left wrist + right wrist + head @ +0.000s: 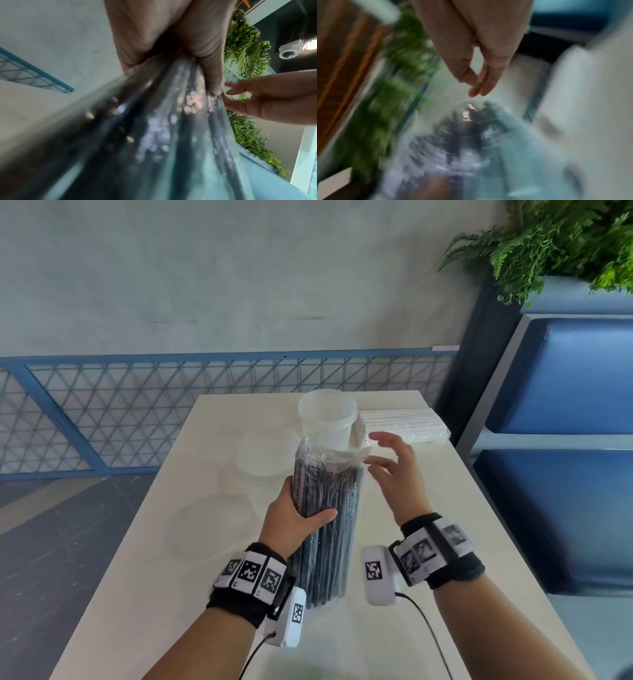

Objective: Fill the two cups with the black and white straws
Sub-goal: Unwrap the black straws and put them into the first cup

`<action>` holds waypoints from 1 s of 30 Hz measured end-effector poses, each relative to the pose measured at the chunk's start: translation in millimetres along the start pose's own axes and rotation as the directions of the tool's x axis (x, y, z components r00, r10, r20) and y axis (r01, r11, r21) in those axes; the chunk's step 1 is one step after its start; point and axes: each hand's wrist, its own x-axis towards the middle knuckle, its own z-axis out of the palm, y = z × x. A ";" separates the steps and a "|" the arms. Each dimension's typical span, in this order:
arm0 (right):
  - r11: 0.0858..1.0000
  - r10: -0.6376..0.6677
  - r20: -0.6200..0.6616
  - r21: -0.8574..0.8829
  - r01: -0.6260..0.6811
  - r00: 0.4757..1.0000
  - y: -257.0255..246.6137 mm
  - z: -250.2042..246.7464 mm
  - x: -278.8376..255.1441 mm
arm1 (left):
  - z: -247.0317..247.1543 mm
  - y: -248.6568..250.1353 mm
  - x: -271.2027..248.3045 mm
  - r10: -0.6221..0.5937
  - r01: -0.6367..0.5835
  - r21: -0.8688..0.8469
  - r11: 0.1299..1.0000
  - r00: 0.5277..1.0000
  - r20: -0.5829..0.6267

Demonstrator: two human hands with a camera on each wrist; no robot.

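A tall bundle of black straws [325,529] in clear plastic wrap stands upright on the white table [171,594]. My left hand [301,505] grips its middle from the left, thumb across the front. My right hand [380,460] hovers open by the loose wrap at the bundle's top right, fingers spread, holding nothing. Behind the bundle stands an empty clear cup [327,419]; a second clear cup [267,453] sits to its left. A flat pack of white straws [404,422] lies at the back right. The left wrist view shows the bundle [154,128] close up. The right wrist view is blurred.
A clear round lid [209,525] lies on the table left of the bundle. A blue mesh railing [171,405] runs behind the table. A blue padded bench [565,474] stands to the right, with a green plant [555,244] above it.
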 end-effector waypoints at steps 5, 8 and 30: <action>0.922 -0.251 0.123 -0.272 0.276 0.960 1.2 5.0 -9.0 | -7.0 -2.6 -3.8 0.009 -0.009 0.007 1.000 1.000 0.030; 0.983 -0.131 0.015 -0.124 0.132 0.991 -11.9 7.2 0.9 | -10.0 -3.1 -5.4 0.012 -0.012 0.015 1.000 0.998 0.059; 0.907 -0.286 0.170 -0.269 0.323 0.943 -25.0 11.5 5.3 | -51.6 -2.2 -9.1 0.069 -0.099 0.140 0.985 0.976 0.206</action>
